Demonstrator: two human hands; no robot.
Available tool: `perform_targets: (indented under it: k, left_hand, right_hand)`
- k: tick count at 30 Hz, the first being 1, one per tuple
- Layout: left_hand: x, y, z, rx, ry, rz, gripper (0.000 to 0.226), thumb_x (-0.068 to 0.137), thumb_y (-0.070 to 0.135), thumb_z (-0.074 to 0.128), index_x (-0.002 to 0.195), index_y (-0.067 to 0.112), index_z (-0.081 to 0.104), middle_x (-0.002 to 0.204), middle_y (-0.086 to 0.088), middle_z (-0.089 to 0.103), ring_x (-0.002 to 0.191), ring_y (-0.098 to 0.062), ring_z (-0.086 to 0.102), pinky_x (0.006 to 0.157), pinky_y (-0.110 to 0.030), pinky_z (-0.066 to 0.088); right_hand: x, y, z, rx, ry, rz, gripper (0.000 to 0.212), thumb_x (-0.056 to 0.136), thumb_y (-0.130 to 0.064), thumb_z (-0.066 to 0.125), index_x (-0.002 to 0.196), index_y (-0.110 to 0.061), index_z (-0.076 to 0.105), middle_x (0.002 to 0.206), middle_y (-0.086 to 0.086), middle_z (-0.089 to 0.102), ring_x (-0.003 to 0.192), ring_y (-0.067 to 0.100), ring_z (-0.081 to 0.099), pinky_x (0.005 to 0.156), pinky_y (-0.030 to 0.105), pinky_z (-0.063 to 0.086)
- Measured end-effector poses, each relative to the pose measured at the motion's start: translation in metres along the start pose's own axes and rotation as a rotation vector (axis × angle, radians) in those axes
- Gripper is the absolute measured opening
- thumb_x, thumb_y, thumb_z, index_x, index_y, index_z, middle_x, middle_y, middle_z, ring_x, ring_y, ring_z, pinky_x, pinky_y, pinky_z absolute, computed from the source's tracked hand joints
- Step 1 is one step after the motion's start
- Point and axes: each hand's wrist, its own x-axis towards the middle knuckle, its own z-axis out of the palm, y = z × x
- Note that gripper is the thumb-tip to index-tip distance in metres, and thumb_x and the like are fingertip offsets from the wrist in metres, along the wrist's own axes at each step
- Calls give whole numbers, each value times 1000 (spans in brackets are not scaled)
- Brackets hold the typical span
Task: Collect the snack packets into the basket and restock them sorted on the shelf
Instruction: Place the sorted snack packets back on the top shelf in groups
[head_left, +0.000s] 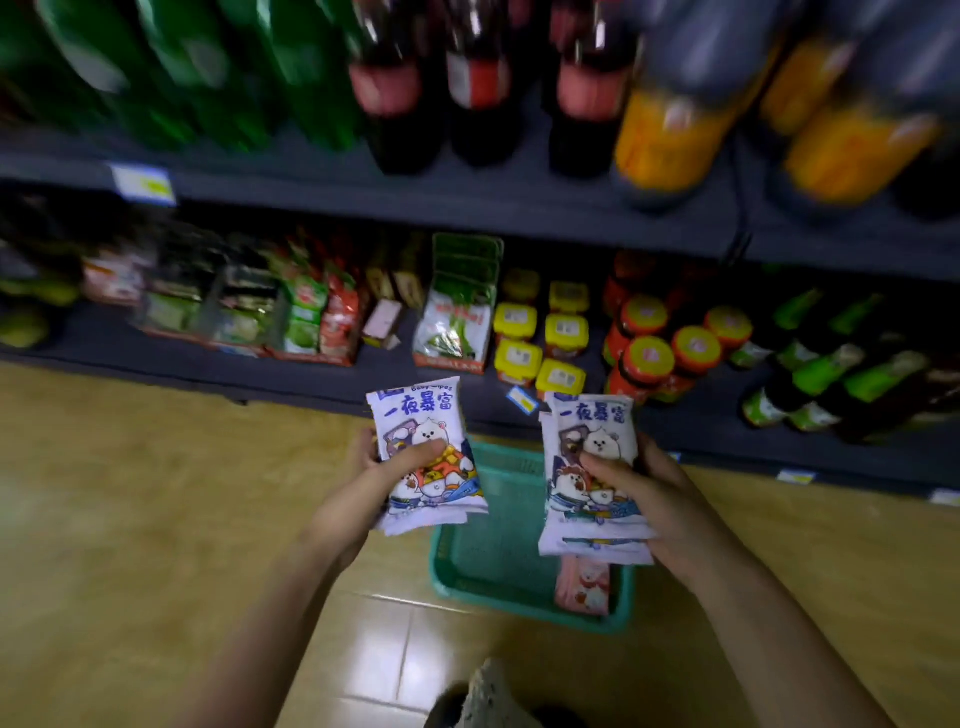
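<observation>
- Closest to us, a patch of speckled fabric shows at the bottom edge, probably our own clothing, over the tiled floor.
- Our left hand grips a thin stack of white packets with a cartoon print, thumb across the front and fingers behind. We cannot tell how many packets it holds.
- Our right hand grips a thicker stack of the same print, thumb pressed on the top packet's face.
- Both stacks are held upright above the green basket, which sits on the floor just in front of the lower shelf.
- One pink packet lies in the basket's near right corner.
- We judge that collecting is done and the restock step is in hand: the white print is sorted out into our hands, and the pink one waits its turn.
- The lower shelf is crowded, with green-and-white pouches beside yellow-lidded jars. Which slot belongs to our packets we cannot tell through the blur.
- The next move calls for picking that slot, reaching forward and down, and setting the stacks in together, faces outward, without toppling their neighbours.
</observation>
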Motion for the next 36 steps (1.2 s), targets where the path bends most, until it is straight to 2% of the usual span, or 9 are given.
perform_targets:
  k: [4,9,12,16,20,24,26,30,36]
  left_hand:
    - [-104,138,5,-24,44,89,70,59,17,83,119,4,51,108,-17,69,90,-30,70,72,-35,58]
    - [-206,272,-6,-53,63,203,45,75,13,72,115,1,55,102,-16,71,80,-26,71,68,-32,58]
    - [-246,328,-25,-67,88,271,58,70,24,74,120,2,53,108,-18,69,88,-30,71,75,-37,57]
    - [-274,380,-56,-72,106,349,56,71,24,76,119,4,55,102,-16,72,84,-29,71,66,-32,58]
    - [-281,415,-97,-98,82,363,30,76,19,68,101,3,63,87,-16,74,71,-28,72,61,-36,59]
    - [-271,454,-151,-37,31,337,33,75,23,71,100,4,66,96,-20,72,84,-34,70,82,-46,56]
    - [-263,480,-178,-1,20,340,33,72,25,69,98,5,67,92,-17,73,78,-29,71,76,-39,58]
    - [-244,541,-216,2,-27,375,49,69,24,72,108,-5,64,103,-27,68,97,-43,65,93,-62,46]
    - [-202,625,-227,52,-136,450,57,62,25,81,106,-6,65,105,-29,67,102,-45,62,93,-64,44]
  right_hand:
    - [-84,-140,37,-31,-89,-62,37,78,-12,68,111,-29,62,98,-5,74,94,18,69,90,41,51]
    - [-168,-280,83,-31,-153,-189,30,87,-4,58,109,-24,62,86,-8,75,69,9,71,58,23,56]
    - [-204,-335,112,-21,-229,-237,28,90,-6,54,107,-26,62,80,-4,75,64,14,71,51,24,55]
    - [-226,-376,158,-58,-326,-320,27,89,-9,56,112,-24,60,90,0,75,72,16,72,57,26,57]
    - [-224,-393,216,-74,-321,-352,25,87,-13,60,110,-23,62,92,4,75,77,21,72,71,35,59]
    - [-213,-410,281,-52,-299,-371,22,86,-12,61,105,-24,64,87,1,75,75,20,72,79,41,56]
    - [-208,-423,310,-31,-286,-395,21,87,-11,59,104,-23,64,83,0,76,71,19,72,72,37,58]
    - [-199,-461,355,3,-238,-459,18,87,-10,58,101,-19,64,77,1,75,64,17,71,56,28,58]
    - [-177,-529,386,5,-132,-552,13,87,-8,58,98,-13,62,68,1,73,56,14,69,49,24,55]
